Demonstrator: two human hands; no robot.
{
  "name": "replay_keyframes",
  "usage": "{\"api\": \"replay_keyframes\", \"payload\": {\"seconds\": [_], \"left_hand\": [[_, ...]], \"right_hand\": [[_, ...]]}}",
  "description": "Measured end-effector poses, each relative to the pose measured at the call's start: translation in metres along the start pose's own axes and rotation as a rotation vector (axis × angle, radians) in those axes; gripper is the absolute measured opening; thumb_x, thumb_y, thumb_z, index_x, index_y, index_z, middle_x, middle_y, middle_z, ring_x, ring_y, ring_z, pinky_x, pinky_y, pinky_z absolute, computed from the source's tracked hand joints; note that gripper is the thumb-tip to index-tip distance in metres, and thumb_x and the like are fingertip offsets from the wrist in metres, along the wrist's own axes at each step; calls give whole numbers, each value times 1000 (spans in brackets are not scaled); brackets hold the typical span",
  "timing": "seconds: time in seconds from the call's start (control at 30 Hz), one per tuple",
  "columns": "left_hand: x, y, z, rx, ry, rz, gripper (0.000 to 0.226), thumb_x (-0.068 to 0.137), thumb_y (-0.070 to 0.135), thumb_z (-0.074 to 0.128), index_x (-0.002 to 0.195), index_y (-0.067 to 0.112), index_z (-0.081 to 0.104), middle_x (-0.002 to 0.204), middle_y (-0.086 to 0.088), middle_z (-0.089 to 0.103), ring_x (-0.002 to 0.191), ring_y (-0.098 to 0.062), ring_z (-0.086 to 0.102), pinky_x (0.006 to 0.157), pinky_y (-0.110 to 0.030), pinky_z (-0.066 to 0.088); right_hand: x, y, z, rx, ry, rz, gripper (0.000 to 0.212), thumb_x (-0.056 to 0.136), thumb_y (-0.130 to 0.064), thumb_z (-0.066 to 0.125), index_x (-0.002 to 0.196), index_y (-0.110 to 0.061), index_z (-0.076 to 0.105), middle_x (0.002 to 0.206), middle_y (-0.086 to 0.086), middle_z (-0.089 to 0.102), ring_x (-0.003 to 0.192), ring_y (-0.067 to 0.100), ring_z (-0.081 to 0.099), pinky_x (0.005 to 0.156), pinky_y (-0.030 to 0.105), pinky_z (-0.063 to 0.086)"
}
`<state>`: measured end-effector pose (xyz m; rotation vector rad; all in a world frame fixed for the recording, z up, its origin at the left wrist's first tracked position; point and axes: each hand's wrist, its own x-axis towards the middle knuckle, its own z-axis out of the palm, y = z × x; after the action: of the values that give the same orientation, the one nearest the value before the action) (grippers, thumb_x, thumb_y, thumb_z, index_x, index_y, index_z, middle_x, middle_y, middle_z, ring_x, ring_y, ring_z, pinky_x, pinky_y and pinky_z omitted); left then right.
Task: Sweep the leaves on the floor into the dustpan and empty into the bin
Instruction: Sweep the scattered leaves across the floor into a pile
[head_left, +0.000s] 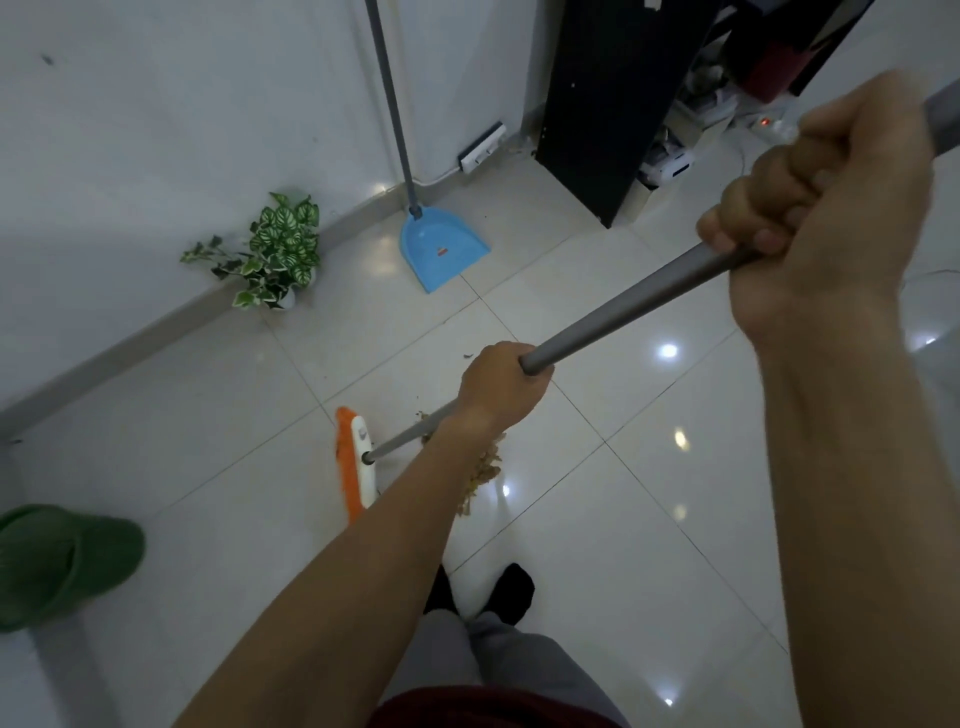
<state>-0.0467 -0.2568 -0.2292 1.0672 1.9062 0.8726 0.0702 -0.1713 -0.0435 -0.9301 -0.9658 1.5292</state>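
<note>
Left hand (501, 387) and right hand (810, 208) grip smooth grey cylindrical broom handle (634, 306).

Open tiled floor (649, 467) lies between broom head (358, 457) and dustpan (441, 249). Potted plant (275, 254) crowds the wall at left; black cabinet (613, 104) blocks the right; green object (57, 561) sits at near left.

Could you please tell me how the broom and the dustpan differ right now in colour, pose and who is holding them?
The broom has an orange-and-white head; the dustpan is light blue. The broom is gripped by both the left hand and the right hand, its handle slanted; the dustpan stands untouched by the wall, handle nearly upright. The broom sits beside the leaves; the dustpan is well apart from them. Both have long grey handles.
</note>
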Motion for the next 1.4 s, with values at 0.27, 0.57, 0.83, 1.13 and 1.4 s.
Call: {"api": "replay_keyframes", "payload": {"seconds": [0.27, 0.57, 0.83, 1.13, 1.4], "left_hand": [[-47, -107, -33, 54, 65, -171, 49, 88, 14, 58, 49, 25, 31, 45, 6, 31, 42, -10, 27, 47, -21, 23], [-61, -142, -24, 41, 215, -377, 51, 88, 7, 57, 48, 21, 28, 44, 7, 30, 42, -8, 26, 46, -20, 21], [-20, -104, 45, -7, 374, -556, 26, 88, 7, 58, 63, -1, 60, 55, -1, 44, 50, -13, 39, 48, -24, 32], [73, -5, 106, -186, 517, -466, 18, 90, 17, 54, 75, 9, 61, 70, -13, 62, 64, -27, 60, 64, -37, 54], [138, 65, 106, -300, 570, -275, 44, 85, 10, 56, 50, 26, 35, 48, 5, 38, 48, -15, 38, 52, -26, 36]], "right_hand": [[-44, 96, 35, 62, -131, 232, 37, 73, -12, 48, 41, -24, 34, 36, -8, 24, 34, 12, 19, 45, 26, 18], [-33, 143, 52, -8, -395, 437, 38, 73, -11, 48, 40, -24, 36, 39, -6, 24, 39, 14, 19, 49, 33, 18], [37, 132, -1, -71, -620, 502, 40, 76, -9, 44, 40, -22, 34, 39, -5, 25, 38, 13, 20, 51, 34, 18], [145, 60, -21, -77, -695, 405, 40, 77, -13, 46, 40, -24, 35, 36, -8, 25, 34, 13, 20, 47, 28, 20], [191, -7, -4, -143, -697, 217, 41, 77, -13, 45, 40, -25, 30, 38, -6, 19, 37, 16, 14, 45, 24, 24]]}}
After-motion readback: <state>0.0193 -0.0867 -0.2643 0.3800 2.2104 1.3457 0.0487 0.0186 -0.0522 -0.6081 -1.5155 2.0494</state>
